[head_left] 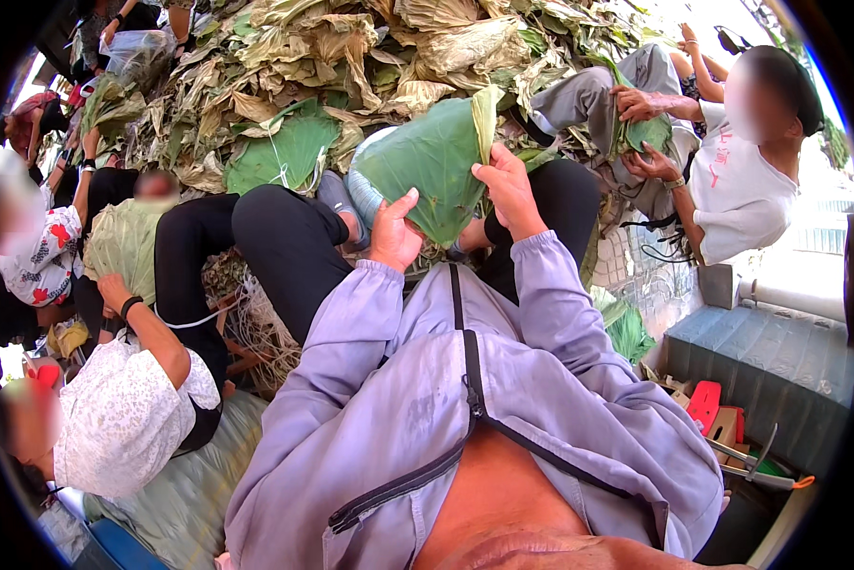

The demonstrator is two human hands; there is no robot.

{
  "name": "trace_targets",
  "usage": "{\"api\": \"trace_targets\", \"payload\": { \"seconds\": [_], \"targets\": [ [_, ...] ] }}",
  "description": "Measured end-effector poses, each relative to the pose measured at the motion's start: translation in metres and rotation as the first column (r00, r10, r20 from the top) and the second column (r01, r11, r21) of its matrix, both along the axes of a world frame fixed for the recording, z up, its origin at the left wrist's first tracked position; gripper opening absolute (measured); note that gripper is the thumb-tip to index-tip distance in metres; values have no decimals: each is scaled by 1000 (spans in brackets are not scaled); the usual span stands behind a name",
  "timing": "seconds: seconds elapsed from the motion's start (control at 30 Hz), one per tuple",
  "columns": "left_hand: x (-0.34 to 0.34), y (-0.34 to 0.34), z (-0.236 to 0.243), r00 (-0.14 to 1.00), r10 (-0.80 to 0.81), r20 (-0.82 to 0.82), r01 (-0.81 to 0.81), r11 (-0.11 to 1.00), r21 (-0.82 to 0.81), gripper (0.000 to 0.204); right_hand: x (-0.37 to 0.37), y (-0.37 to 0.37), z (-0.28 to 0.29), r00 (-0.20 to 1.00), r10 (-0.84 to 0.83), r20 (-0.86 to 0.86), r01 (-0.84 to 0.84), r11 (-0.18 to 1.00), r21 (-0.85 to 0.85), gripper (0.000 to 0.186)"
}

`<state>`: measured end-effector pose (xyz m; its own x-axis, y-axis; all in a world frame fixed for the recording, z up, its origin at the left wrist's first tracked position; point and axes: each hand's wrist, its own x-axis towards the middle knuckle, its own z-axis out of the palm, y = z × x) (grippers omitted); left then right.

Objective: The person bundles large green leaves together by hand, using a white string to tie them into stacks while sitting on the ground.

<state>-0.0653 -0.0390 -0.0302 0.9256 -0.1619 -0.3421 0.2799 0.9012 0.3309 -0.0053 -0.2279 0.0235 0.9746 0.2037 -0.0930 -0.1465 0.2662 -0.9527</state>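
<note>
A large green lotus leaf (427, 166), folded into a fan shape, is held up between my knees. My right hand (510, 187) pinches its right edge, thumb on top, beside a dry yellowish fold. At the lower left edge my left hand (396, 233) is closed against the leaf with its thumb up; its fingertips are partly hidden. Behind the leaf's left side shows a pale bluish-white rounded thing (359, 180) whose kind I cannot make out. Left of it, beyond my knee, lies a stack of green leaves (283, 152) tied with white string.
A big heap of dry brown and green leaves (427, 47) rises ahead. A co-worker in a white shirt (745, 190) handles green leaves at right. Another in a patterned white top (128, 423) holds a pale leaf (128, 242) at left. Loose white strings (270, 328) hang beside my left leg.
</note>
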Motion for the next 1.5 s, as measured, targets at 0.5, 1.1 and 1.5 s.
{"api": "trace_targets", "payload": {
  "seconds": [0.5, 1.1, 1.5],
  "targets": [
    [-17, -7, 19, 976, -83, 201, -39, 843, 536, 31, 6, -16, -38, 941, -331, -68, 295, 904, -310, 12],
    [-6, -3, -2, 975, -213, -65, 223, 949, 223, 28, 13, -40, -47, 899, -212, -384, 367, 842, 395, 19],
    [-1, 5, -24, 910, -326, -257, 402, 845, 353, 22, 28, -45, -65, 832, -310, -461, 416, 897, 148, 7]
  ]
}}
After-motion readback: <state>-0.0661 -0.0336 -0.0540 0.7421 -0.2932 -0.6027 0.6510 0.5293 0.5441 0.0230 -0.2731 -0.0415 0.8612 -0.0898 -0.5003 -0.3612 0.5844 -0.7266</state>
